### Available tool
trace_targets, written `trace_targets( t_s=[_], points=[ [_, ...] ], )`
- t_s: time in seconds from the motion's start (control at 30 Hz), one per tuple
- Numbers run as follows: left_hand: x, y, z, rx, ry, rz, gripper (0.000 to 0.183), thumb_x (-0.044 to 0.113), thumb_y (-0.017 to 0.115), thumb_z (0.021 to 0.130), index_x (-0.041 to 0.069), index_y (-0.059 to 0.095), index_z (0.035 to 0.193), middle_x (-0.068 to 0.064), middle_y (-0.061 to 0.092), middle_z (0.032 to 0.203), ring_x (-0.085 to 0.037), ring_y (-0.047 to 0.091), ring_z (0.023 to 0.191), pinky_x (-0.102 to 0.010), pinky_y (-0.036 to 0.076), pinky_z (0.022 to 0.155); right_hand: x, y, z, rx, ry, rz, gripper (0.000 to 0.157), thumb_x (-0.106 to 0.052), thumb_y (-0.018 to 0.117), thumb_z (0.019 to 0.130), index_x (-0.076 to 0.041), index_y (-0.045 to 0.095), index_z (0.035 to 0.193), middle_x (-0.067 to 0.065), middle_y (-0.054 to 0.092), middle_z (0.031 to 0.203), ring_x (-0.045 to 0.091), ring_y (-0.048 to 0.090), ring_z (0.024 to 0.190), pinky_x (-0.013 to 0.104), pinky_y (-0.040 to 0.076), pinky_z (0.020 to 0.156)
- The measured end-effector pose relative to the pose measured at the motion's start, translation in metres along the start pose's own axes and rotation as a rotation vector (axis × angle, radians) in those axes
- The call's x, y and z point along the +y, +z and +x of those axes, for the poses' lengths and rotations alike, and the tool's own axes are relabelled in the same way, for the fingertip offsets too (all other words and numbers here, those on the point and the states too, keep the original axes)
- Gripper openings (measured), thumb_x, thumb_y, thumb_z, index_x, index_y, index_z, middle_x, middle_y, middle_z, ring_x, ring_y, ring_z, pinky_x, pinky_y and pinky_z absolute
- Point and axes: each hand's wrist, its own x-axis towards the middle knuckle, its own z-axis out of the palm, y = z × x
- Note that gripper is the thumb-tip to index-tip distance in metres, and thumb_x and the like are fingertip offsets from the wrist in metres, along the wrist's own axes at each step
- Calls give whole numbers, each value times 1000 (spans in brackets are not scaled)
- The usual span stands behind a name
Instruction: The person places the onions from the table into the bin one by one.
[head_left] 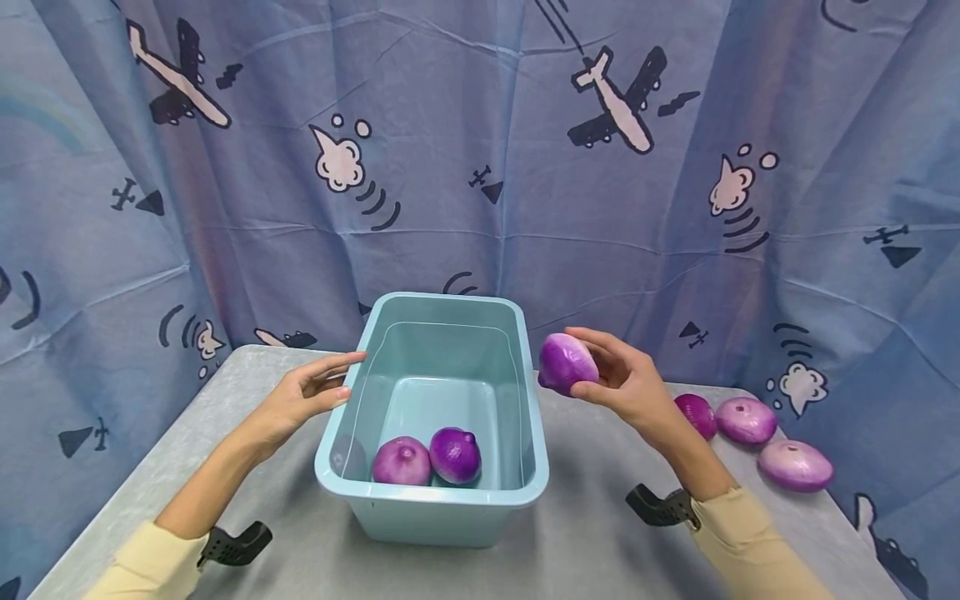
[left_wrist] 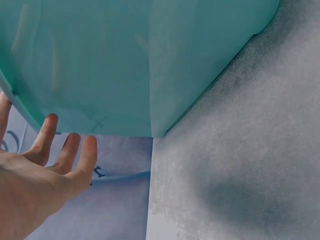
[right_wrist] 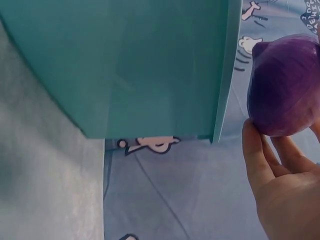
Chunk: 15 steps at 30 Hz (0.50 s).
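Note:
My right hand [head_left: 626,383] pinches a purple onion [head_left: 566,364] between thumb and fingers, just right of the teal plastic bin [head_left: 431,496] and above the table. The right wrist view shows this onion [right_wrist: 285,85] raised beside the bin's rim. At the bin's left rim, my left hand [head_left: 303,400] has loosely bent fingers, their tips at or touching the edge. In the left wrist view those fingers [left_wrist: 75,150] spread beside the bin's outer wall [left_wrist: 100,65]. Inside the bin, a paler onion [head_left: 402,462] and a darker onion [head_left: 455,456] lie side by side at the near end.
On the table's right side lie a dark onion [head_left: 696,415], a pale onion [head_left: 746,419] and another pale onion [head_left: 796,465]. The grey table [head_left: 592,517] carries the bin. A blue curtain [head_left: 480,108] printed with planes hangs behind and along the sides.

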Motion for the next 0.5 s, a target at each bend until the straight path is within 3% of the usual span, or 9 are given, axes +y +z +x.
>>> trace_targets(
  t_s=[0.5],
  points=[
    [0, 1, 0, 5, -2, -2, 52, 15, 64, 100, 8, 50, 150, -18, 47, 150, -38, 43, 136, -33, 46, 99, -16, 24, 27, -66, -56, 94, 65, 3, 79, 85, -4, 54, 145, 17, 57, 136, 35, 60, 117, 43, 55, 90]
  ],
)
